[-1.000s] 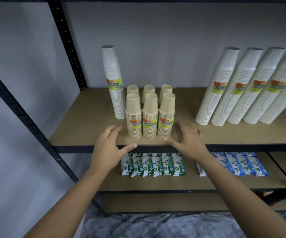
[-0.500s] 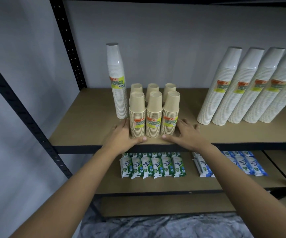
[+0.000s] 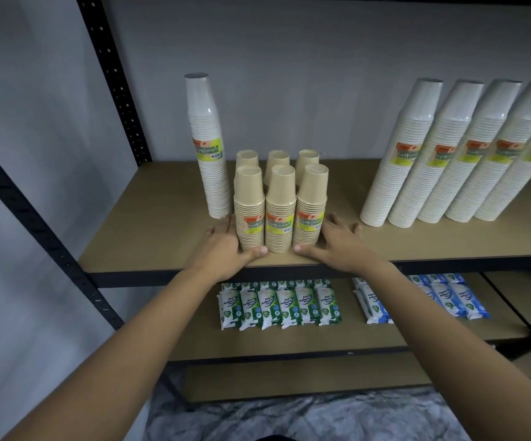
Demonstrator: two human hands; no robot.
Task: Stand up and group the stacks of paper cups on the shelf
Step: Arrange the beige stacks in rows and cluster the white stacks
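Left hand (image 3: 226, 246): lay flat and unclenched on the shelf (image 3: 149, 237), fingers along the left flank of the brown cup stacks (image 3: 280, 211), thumb at their front base.
Right hand (image 3: 337, 245): likewise unclenched, pressed against the right flank.
Brown cup stacks: stood upright, bunched between both hands near the front edge.
Risk: a shove so low might have toppled them, I reckoned, or knocked the tall white stack (image 3: 210, 148) just behind the left hand.
Leaning white stacks (image 3: 445, 160): stood well apart, rightward.

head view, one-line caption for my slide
Left hand and right hand flank and touch the tan cup stacks on the shelf.
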